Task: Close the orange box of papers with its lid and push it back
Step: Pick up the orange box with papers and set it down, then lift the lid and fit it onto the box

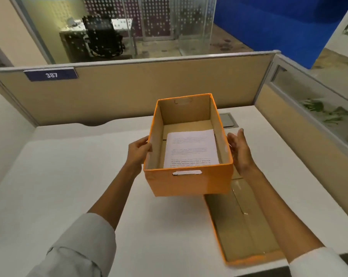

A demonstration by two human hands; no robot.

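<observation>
The orange box (189,183) stands open on the white desk (69,176), with a stack of printed papers (191,149) lying on its floor. Its lid (241,228) lies upside down on the desk to the near right, brown inside with an orange rim, partly under the box's right corner and my right forearm. My left hand (138,151) grips the box's left wall, thumb over the rim. My right hand (239,150) is beside the right wall, fingers spread and slightly apart from it.
A beige cubicle partition (149,86) with a blue tag reading 387 runs behind the desk. A second partition with a glass strip (313,116) closes the right side. A grey cable hatch (228,120) sits in the desk behind the box.
</observation>
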